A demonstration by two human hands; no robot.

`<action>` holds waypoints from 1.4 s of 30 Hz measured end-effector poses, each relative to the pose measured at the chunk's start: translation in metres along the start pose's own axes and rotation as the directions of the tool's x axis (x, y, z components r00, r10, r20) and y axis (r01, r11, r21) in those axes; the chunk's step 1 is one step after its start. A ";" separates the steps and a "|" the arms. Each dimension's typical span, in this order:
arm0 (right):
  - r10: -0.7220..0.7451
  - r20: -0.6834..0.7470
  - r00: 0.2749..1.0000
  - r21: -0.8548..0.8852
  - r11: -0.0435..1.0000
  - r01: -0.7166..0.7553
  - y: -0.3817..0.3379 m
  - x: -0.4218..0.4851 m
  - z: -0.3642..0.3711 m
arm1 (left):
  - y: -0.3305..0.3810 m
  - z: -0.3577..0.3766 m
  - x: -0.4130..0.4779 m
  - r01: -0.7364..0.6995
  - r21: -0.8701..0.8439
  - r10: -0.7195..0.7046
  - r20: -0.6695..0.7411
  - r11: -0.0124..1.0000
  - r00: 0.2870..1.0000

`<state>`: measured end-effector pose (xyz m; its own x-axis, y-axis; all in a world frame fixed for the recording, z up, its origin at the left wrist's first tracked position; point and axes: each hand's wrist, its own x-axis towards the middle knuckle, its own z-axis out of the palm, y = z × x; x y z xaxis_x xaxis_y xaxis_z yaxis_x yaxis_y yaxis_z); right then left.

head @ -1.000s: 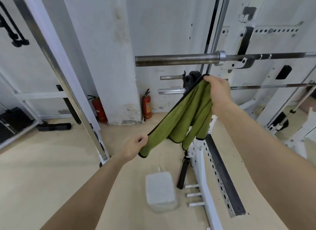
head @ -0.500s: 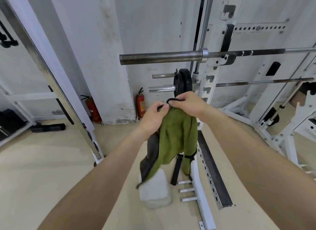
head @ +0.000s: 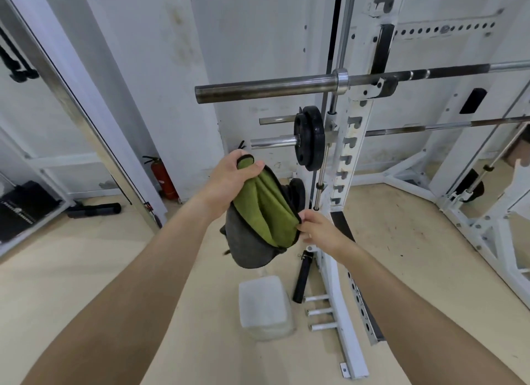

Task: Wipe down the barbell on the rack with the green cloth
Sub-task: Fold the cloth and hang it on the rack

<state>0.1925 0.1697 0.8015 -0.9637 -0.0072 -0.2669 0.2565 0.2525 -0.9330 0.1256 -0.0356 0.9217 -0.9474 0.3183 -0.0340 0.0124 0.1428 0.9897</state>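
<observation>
The barbell (head: 266,90) lies across the hooks of the white rack (head: 357,144), its bare steel sleeve pointing left at head height. Below it I hold the green cloth (head: 265,210), folded, with its grey backing hanging underneath. My left hand (head: 232,181) grips the cloth's top corner. My right hand (head: 318,230) pinches the lower right edge. Both hands are well below the barbell and apart from it.
A second bar with black plates (head: 309,138) sits lower on the rack. On the floor lie a white block (head: 265,307), a black handle (head: 302,275) and a black roller (head: 94,210). A red extinguisher (head: 162,177) stands by the wall. A slanted steel post (head: 77,109) is at left.
The cloth went from stretched between both hands to gathered at the top. Now my left hand holds the top and my right hand has dropped to the lower edge.
</observation>
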 end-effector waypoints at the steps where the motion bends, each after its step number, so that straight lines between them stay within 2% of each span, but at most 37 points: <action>1: 0.006 -0.012 1.000 0.010 1.000 -0.006 0.001 0.002 0.002 | 0.000 -0.001 0.000 0.003 0.005 -0.003 -0.008 1.000 1.000; 7: -0.051 -0.043 0.998 -0.018 0.999 0.050 0.015 -0.006 0.008 | -0.002 -0.017 0.002 0.015 -0.154 -0.040 -0.157 0.988 0.987; 10: 0.061 -0.095 0.994 0.106 0.993 -0.051 0.018 -0.009 0.007 | -0.004 -0.021 0.001 0.036 -0.188 -0.069 -0.172 0.981 0.983; 13: 0.132 -0.162 0.978 0.297 0.951 -0.080 0.018 -0.009 0.002 | -0.009 -0.020 0.003 0.137 -0.336 -0.222 -0.230 0.932 0.947; 14: 0.127 -0.171 0.977 0.373 0.926 -0.055 0.016 -0.009 -0.002 | -0.013 -0.021 0.005 0.160 -0.304 -0.252 -0.291 0.939 0.923; 16: 0.071 -0.189 0.979 0.489 0.872 0.031 0.005 -0.013 -0.009 | -0.023 -0.026 0.006 0.186 0.001 -0.173 -0.369 0.983 0.913; 18: 0.000 -0.205 0.979 0.550 0.827 0.115 -0.010 -0.017 -0.014 | -0.034 -0.026 0.004 0.145 0.212 -0.073 -0.316 0.966 0.946; 20: -0.067 -0.206 0.976 0.557 0.812 0.173 -0.026 -0.022 -0.010 | -0.046 -0.024 -0.001 0.105 0.298 -0.015 -0.288 0.949 0.958; 24: -0.138 -0.229 0.964 0.479 0.846 0.235 -0.047 -0.023 0.009 | -0.062 -0.008 -0.012 0.089 0.453 0.100 -0.377 0.887 0.921; 27: -0.176 -0.246 0.953 0.414 0.870 0.267 -0.054 -0.022 0.022 | -0.062 0.013 -0.022 0.091 0.447 0.113 -0.410 0.890 0.905; 29: -0.226 -0.229 0.947 0.355 0.886 0.298 -0.057 -0.025 0.026 | -0.061 0.029 -0.024 0.067 0.312 0.056 -0.371 0.948 0.927; 31: -0.282 -0.201 0.938 0.293 0.897 0.332 -0.059 -0.031 0.030 | -0.058 0.045 -0.026 0.073 0.029 -0.062 -0.286 0.997 0.956; 33: -0.338 -0.211 0.917 0.163 0.913 0.374 -0.059 -0.035 0.030 | -0.055 0.056 -0.031 0.122 -0.243 -0.170 -0.186 0.962 0.968; 35: -0.383 -0.231 0.894 -0.014 0.920 0.391 -0.056 -0.036 0.026 | -0.053 0.059 -0.037 0.180 -0.416 -0.238 -0.093 0.891 0.967; 36: -0.385 -0.236 0.892 -0.074 0.922 0.379 -0.055 -0.038 0.024 | -0.052 0.059 -0.039 0.199 -0.466 -0.252 -0.053 0.862 0.966; 38: -0.368 -0.195 0.909 -0.084 0.930 0.358 -0.051 -0.042 0.022 | -0.051 0.058 -0.045 0.215 -0.514 -0.252 -0.003 0.831 0.968; 42: -0.450 -0.126 0.884 -0.121 0.891 0.437 -0.046 -0.050 0.017 | -0.047 0.050 -0.059 0.230 -0.566 -0.263 0.025 0.791 0.965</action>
<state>0.2298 0.1420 0.8536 -0.9767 0.0017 0.2148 -0.2015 0.3394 -0.9188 0.1971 -0.0146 0.8702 -0.9090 0.2931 -0.2965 -0.3896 -0.3442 0.8542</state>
